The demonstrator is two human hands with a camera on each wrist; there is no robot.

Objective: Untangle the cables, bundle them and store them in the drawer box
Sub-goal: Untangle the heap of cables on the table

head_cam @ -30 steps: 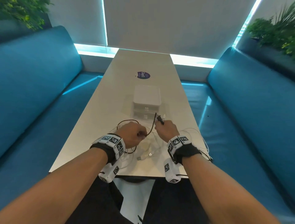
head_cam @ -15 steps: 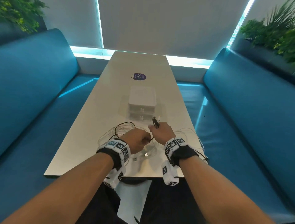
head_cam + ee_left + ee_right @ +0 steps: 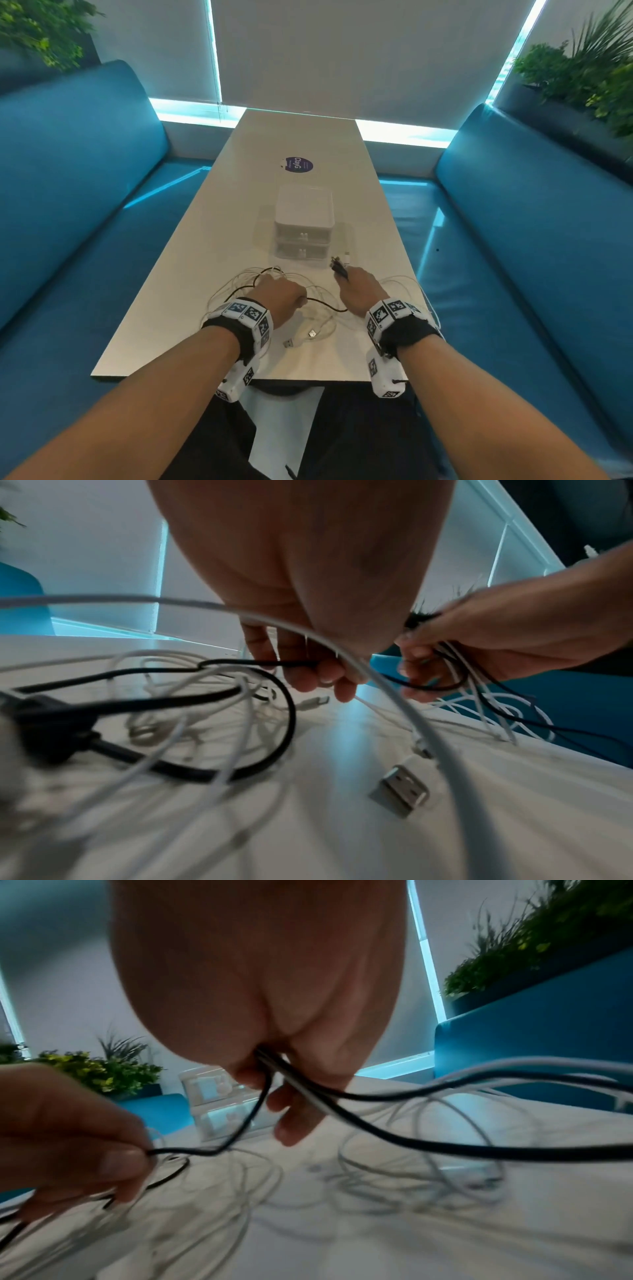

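Cables (image 3: pixel 274 301): thin white leads and a black cable (image 3: pixel 325 306) lie tangled in loose loops on the near end of the white table (image 3: pixel 212 219). Left hand (image 3: pixel 279 298) pinches the black cable; right hand (image 3: pixel 361 291) grips a bunch of cable ends, plugs sticking up past the fingers. Two USB plugs (image 3: pixel 301 337) lie between the wrists. Drawer box (image 3: pixel 304 226), pale translucent, two drawers closed, contents not discernible, stands just beyond the hands. Blue benches (image 3: pixel 513 257) flank the table.
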